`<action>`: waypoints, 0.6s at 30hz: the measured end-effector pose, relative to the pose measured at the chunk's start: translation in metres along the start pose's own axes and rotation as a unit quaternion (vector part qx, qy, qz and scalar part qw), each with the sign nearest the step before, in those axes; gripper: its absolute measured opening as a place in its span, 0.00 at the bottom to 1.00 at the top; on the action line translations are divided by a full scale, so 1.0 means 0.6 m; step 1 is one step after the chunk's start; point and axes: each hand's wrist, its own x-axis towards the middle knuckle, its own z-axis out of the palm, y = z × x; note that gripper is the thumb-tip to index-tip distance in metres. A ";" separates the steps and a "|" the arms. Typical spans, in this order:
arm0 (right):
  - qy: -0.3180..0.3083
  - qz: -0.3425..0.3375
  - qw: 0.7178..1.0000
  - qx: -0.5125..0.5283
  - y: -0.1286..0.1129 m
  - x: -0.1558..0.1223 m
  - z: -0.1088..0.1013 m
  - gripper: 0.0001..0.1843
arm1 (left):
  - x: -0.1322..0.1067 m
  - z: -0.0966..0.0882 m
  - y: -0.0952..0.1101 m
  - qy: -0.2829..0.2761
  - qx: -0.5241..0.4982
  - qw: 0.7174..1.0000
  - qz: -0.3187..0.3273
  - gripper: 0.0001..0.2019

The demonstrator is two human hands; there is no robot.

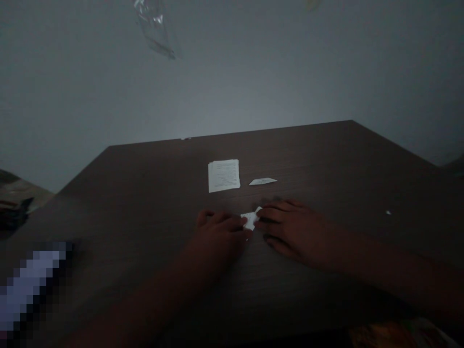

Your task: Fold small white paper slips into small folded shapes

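On the dark tabletop, a small folded piece of paper (249, 220) lies between my two hands. My left hand (219, 234) has its thumb and index finger closed on the left side of the paper. From the other side my right hand (295, 229) reaches in with fingers stretched out and apart, and its fingertips rest on the paper's right edge. Beyond the hands sits a stack of printed paper squares (224, 175). To the right of the stack lies a folded paper strip (263, 181) with slanted ends. The fingers cover parts of the paper.
The brown table (145, 183) meets a pale wall (253, 67) at its far edge. A blurred-out flat object (32, 285) lies at the left. One tiny white scrap (388, 212) is at the right. Clear plastic (155, 29) hangs on the wall.
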 end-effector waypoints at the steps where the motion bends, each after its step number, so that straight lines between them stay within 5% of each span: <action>1: -0.002 0.006 1.000 -0.004 0.002 0.000 -0.001 0.18 | -0.001 0.000 0.001 0.001 0.012 1.000 0.008 0.17; 8: -0.022 0.052 0.997 -0.048 0.018 -0.002 -0.006 0.22 | -0.012 0.009 -0.001 0.040 0.069 0.996 0.050 0.14; 18: 0.003 0.050 0.999 -0.009 0.056 0.009 0.007 0.20 | -0.007 0.015 -0.004 0.045 0.023 0.998 0.045 0.08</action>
